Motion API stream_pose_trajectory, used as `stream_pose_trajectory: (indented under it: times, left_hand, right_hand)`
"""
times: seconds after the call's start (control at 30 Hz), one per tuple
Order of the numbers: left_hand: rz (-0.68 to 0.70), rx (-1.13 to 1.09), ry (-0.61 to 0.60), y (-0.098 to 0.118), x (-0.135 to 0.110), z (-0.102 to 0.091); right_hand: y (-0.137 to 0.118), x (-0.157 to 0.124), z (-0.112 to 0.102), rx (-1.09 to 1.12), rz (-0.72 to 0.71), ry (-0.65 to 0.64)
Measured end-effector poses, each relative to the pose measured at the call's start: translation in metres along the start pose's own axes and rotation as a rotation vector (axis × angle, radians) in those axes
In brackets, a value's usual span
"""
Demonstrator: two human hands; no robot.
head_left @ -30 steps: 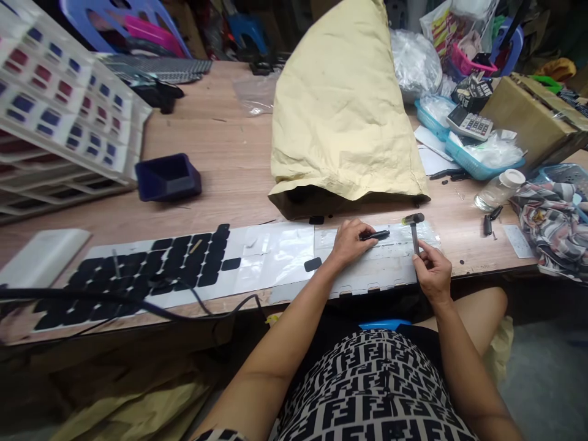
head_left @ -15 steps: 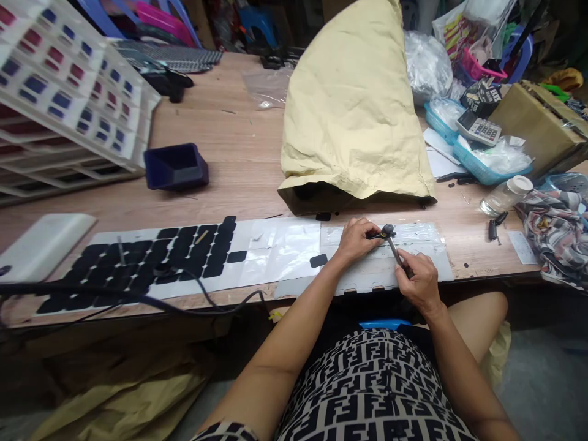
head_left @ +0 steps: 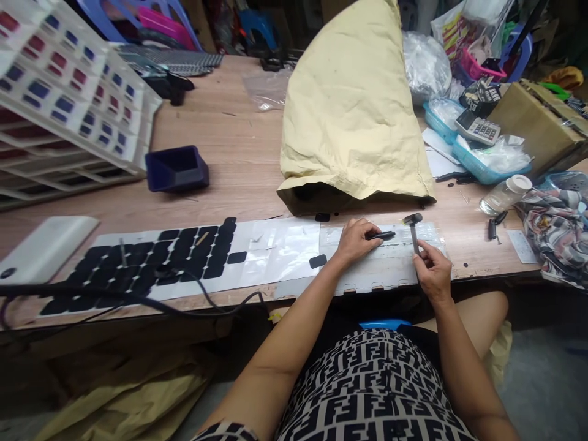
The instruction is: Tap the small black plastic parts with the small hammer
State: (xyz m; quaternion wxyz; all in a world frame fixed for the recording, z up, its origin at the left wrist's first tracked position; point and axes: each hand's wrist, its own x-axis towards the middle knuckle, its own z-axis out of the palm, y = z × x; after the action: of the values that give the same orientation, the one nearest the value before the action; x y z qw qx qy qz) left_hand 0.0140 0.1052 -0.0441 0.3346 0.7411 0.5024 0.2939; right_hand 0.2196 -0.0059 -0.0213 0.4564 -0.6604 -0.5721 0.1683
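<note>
My left hand point(head_left: 356, 240) rests on the grey board point(head_left: 367, 269), its fingers closed on a slim black piece point(head_left: 386, 235) that points out to the right. The piece looks like a folded pocketknife or pen, but its kind is unclear. In my right hand point(head_left: 432, 269) is a small hammer point(head_left: 413, 225), gripped by its handle. Its dark head is raised to the right of the black piece, apart from it. Left of my hands, a white sheet point(head_left: 280, 245) carries rows of black rounded pads point(head_left: 186, 251).
A big yellow paper sack point(head_left: 349, 116) lies behind my hands, its mouth toward me. On the left are a navy bin point(head_left: 177, 168), a white crate point(head_left: 92, 92) and a black cable point(head_left: 138, 299). A glass jar point(head_left: 505, 193) and blue baskets point(head_left: 491, 162) stand right.
The hammer has moved right, away from the black piece, where its head was over it. My right hand has shifted right too. My left hand stays in place.
</note>
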Motion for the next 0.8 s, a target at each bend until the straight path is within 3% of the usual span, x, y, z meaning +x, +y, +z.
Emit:
stream_pose_trajectory:
  times: [0.1,0.17,0.3,0.37,0.4,0.43,0.5,0.6,0.7,0.8]
  left_hand:
    - [0.078,-0.04,-0.022,0.009,-0.007,-0.009]
    - [0.165,-0.182,-0.139,0.024,-0.023,-0.016]
    - [0.239,-0.493,-0.68,0.058,-0.074,-0.014]
    - [0.249,-0.496,-0.897,0.062,-0.097,0.006]
    - [0.235,-0.464,-0.95,0.058,-0.106,0.02]
    - [0.187,-0.417,-0.967,0.051,-0.112,0.036]
    - [-0.042,-0.315,-0.949,0.031,-0.117,0.069]
    - [-0.33,-0.167,-0.822,-0.004,-0.115,0.104]
    - [-0.428,-0.092,-0.68,-0.023,-0.112,0.115]
    - [-0.456,-0.04,-0.698,-0.021,-0.115,0.107]
  right_hand:
    - [0.006,0.003,-0.001,0.151,0.119,0.034]
    - [0.008,0.003,-0.002,0.234,0.165,0.027]
    - [0.012,0.004,-0.006,0.359,0.188,0.051]
    - [0.013,0.005,-0.009,0.399,0.191,0.067]
    - [0.013,0.006,-0.01,0.411,0.194,0.071]
    - [0.013,0.006,-0.01,0.42,0.199,0.071]
    - [0.012,0.006,-0.011,0.438,0.211,0.071]
    - [0.011,0.005,-0.011,0.455,0.216,0.06]
    - [0.012,0.002,-0.01,0.453,0.207,0.062]
    - [0.015,0.001,-0.008,0.447,0.204,0.068]
